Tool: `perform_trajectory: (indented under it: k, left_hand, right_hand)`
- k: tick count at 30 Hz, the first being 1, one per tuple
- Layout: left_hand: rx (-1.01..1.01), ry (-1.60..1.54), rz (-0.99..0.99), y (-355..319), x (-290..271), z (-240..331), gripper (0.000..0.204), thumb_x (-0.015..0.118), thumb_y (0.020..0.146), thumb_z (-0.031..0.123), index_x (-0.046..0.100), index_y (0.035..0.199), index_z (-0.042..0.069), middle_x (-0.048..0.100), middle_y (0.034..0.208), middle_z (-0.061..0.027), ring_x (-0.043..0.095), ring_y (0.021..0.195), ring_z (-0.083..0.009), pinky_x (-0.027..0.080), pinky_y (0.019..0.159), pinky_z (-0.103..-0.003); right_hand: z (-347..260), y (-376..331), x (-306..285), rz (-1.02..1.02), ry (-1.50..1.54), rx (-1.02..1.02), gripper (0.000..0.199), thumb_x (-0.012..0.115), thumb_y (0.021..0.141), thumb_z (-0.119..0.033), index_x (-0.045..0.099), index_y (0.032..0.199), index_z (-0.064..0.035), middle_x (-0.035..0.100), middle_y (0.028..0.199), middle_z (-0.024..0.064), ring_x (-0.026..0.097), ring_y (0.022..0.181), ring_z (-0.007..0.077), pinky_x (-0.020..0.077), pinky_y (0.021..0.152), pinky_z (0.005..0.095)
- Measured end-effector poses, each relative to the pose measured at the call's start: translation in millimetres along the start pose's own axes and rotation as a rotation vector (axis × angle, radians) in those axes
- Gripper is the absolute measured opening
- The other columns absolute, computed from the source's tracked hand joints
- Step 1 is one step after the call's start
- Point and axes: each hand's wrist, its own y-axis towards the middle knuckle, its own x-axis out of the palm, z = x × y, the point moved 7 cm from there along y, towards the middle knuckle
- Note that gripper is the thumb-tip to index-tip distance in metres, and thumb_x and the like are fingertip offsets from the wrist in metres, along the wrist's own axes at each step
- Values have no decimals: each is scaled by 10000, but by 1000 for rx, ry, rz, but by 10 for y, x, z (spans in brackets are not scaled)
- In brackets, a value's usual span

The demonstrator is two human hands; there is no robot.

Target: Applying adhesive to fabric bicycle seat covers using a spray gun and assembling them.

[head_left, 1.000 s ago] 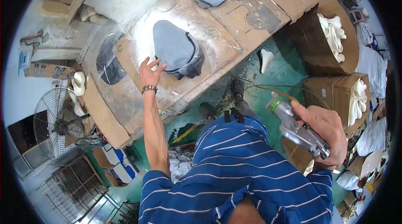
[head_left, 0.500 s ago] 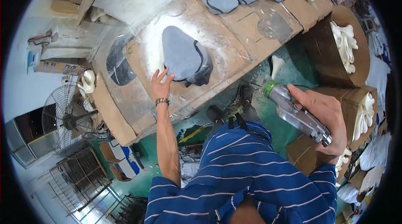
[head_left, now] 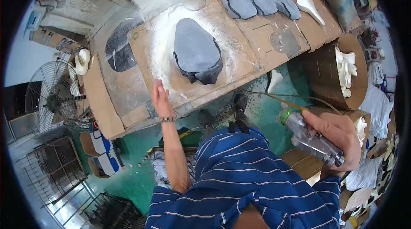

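A grey saddle-shaped cover (head_left: 196,44) with dark edging lies on the cardboard-topped table, its narrow end pointing away from me. White residue coats the cardboard around it. Just left of the cover's near end and apart from it, my left hand (head_left: 162,101) is raised by the table's front edge. Its fingers are stretched out and hold nothing. Off to the right, below the table's level, my right hand (head_left: 340,137) is wrapped round a spray gun (head_left: 305,138) with a green ring near its nozzle end. A thin hose (head_left: 278,97) runs past the gun.
Three more grey covers (head_left: 239,2) and a white saddle shell (head_left: 309,8) lie at the table's far right. Boxes of white shells (head_left: 346,72) stand on the right. A floor fan (head_left: 55,96) is at left, with a metal rack (head_left: 55,167) nearer me.
My left hand has come away from the cover's edge toward me. The cover now lies straighter in view. The spray gun stays in my right hand, and the whole view has turned somewhat.
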Motion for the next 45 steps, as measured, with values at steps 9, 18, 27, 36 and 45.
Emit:
perform_trajectory:
  k: [9, 18, 27, 36, 45]
  left_hand:
    - [-176, 123, 160, -695, -1024, -631, 492, 639, 1052, 310, 573, 1465, 50, 592, 1485, -96, 538, 1389, -234, 462, 1083, -420]
    - [-211, 159, 187, -748, -997, -736, 490, 685, 1029, 296, 607, 1439, 41, 654, 1405, -107, 596, 1324, -210, 503, 1013, -359]
    - [-87, 160, 82, -647, -537, -550, 395, 674, 1037, 260, 666, 1363, 37, 672, 1378, -98, 621, 1269, -182, 527, 949, -309]
    - [-49, 191, 58, -502, -218, -334, 425, 712, 1008, 300, 677, 1353, 54, 677, 1368, -83, 630, 1245, -179, 524, 974, -321]
    - [226, 108, 218, -278, 275, 305, 327, 651, 1025, 163, 678, 1302, -8, 692, 1308, -114, 633, 1222, -204, 511, 1025, -359]
  right_hand:
    - [-323, 148, 52, -19, -73, 41, 693, 800, 754, -87, 599, 1395, 85, 684, 842, 164, 684, 698, 301, 531, 640, 388]
    - [-444, 393, 120, 166, -5, -54, 710, 755, 773, -224, 598, 1381, 106, 673, 843, 170, 684, 715, 314, 515, 631, 381]
    - [-343, 356, 57, 281, -87, 46, 678, 740, 738, -175, 626, 1355, 82, 683, 872, 178, 685, 749, 297, 509, 709, 338]
    - [-220, -83, -128, 160, -109, -26, 690, 806, 706, -78, 646, 1364, 50, 686, 805, 130, 687, 679, 263, 531, 640, 341]
    - [-87, -311, -45, 134, -45, -105, 630, 830, 709, -102, 676, 1287, 94, 665, 706, 72, 651, 595, 200, 481, 512, 330]
